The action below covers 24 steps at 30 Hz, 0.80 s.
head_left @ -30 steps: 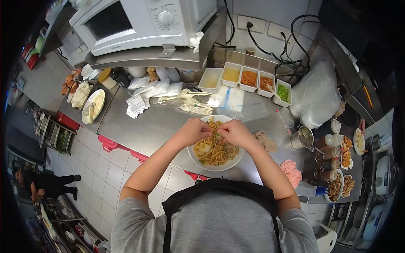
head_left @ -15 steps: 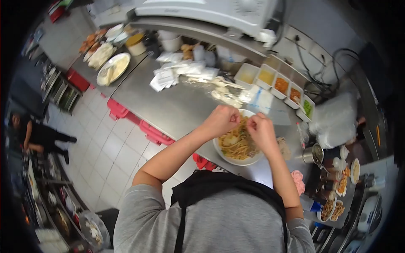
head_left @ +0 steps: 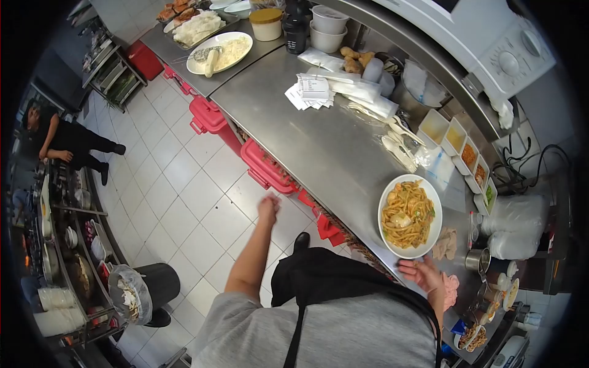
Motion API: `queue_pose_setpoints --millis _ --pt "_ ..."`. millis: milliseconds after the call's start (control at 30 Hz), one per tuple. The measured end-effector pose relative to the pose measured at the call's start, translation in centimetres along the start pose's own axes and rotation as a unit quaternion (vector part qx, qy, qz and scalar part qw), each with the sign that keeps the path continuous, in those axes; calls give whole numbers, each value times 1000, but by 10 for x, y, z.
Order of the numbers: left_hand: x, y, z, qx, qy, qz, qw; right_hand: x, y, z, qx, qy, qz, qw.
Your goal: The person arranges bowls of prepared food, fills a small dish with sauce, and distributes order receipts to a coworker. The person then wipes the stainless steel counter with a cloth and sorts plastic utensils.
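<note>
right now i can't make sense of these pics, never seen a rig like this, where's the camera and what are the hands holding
No machine here: these are a person's bare hands. Every picture comes from one camera worn on the head, looking forward and down. The left hand is loosely curled over the tiled floor; I can't see anything in it. The right hand is open beside a white bowl of noodles; whether it touches the rim is hard to tell. The steel counter also carries paper slips and pale cutlery.
</note>
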<state>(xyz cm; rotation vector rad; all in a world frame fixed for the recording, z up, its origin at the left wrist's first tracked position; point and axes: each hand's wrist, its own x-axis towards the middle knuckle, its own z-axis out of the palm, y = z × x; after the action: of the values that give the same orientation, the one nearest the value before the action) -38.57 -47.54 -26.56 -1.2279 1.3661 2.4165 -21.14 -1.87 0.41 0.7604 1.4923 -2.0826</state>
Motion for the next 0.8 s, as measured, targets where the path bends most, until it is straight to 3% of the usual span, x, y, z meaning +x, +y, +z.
queue_pose_setpoints --millis 67,167,333,367,433,500,533,633,800 --pt "-3 -43 5 26 -72 -94 993 4 9 42 126 -53 -37 990" --pt "1 -73 31 -26 -128 -207 970 32 34 45 238 22 -91 967" --pt "21 -89 63 -105 -175 -211 956 47 47 43 262 96 -134 951" --pt "41 -104 58 -184 -315 -207 908 48 51 39 268 96 -139 949" --pt "78 -137 39 -327 -560 -183 738 43 60 36 271 107 -148 945" --pt "39 -110 52 -235 -336 -223 884 34 69 36 264 129 -158 943" --pt "15 -93 59 -181 -214 -234 931 27 76 36 264 134 -161 941" --pt "-12 -87 59 -169 -172 -233 942 6 89 36 265 136 -170 940" --pt "-17 -122 70 -145 -203 -234 940 -45 110 40 300 167 -166 924"
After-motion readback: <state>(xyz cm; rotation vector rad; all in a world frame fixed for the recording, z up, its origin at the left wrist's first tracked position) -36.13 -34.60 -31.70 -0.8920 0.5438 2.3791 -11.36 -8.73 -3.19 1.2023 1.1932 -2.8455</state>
